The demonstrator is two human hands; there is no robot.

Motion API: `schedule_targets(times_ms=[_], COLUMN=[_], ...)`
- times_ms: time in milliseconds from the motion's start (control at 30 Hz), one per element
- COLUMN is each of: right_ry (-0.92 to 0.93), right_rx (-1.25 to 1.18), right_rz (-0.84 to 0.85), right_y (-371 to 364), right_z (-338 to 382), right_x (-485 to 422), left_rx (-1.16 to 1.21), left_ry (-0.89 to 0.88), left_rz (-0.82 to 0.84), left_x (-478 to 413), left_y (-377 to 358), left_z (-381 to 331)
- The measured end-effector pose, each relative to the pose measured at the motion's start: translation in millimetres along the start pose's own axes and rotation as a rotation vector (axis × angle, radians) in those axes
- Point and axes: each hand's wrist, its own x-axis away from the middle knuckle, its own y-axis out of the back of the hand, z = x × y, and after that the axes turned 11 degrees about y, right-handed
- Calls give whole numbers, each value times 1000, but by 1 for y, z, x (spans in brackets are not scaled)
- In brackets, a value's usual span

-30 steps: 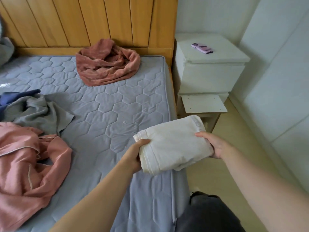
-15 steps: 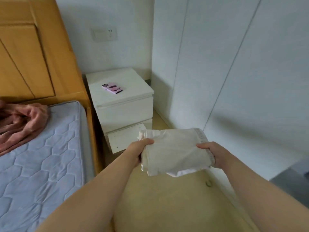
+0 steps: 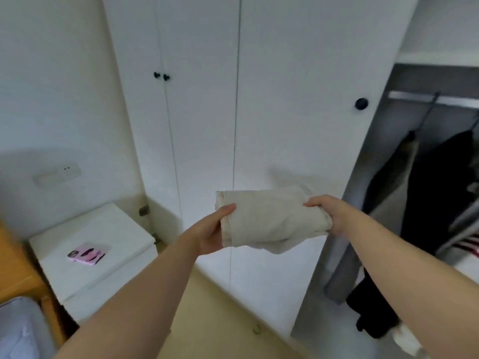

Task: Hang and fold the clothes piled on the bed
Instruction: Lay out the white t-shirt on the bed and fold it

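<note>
In front of the closed wardrobe doors, held in the air between both hands: one folded garment, cream or off-white, apparently woven cotton, matte and slightly napped, folded to a thick rectangular pad with a stacked edge at its left end and a loose fold sagging below. Left hand grips the left end, thumb on top, fingers under and hidden. Right hand clamps the right end, fingers curled over the edge. Handling, by judgement: light, soft, limp; no fragility; not slippery, but the fold will open if held by one corner, so both ends or a flat palm beneath serve best. Surroundings: doors smooth white with small round dark knobs; open wardrobe bay at right with metal rail and dark hanging clothes; white bedside cabinet at lower left carrying a pink phone; pale floor; mattress corner quilted, grey.
</note>
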Motion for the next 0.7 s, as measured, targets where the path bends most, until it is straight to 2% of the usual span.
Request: schedule_targets(times_ms=[233, 500, 600, 700], right_ry=[119, 271, 313, 359], right_rx=[127, 231, 217, 157], right_rz=[-178, -479, -554, -608], right_y=[79, 144, 172, 204], right_z=[101, 157, 184, 218], right_x=[61, 116, 132, 147], left_rx=[-297, -730, -756, -672], left_ry=[-78, -405, -525, -574], left_rz=[37, 38, 68, 166], left_x=[-8, -11, -4, -5], left_y=[-96, -214, -256, -293], left_z=[-90, -146, -168, -201])
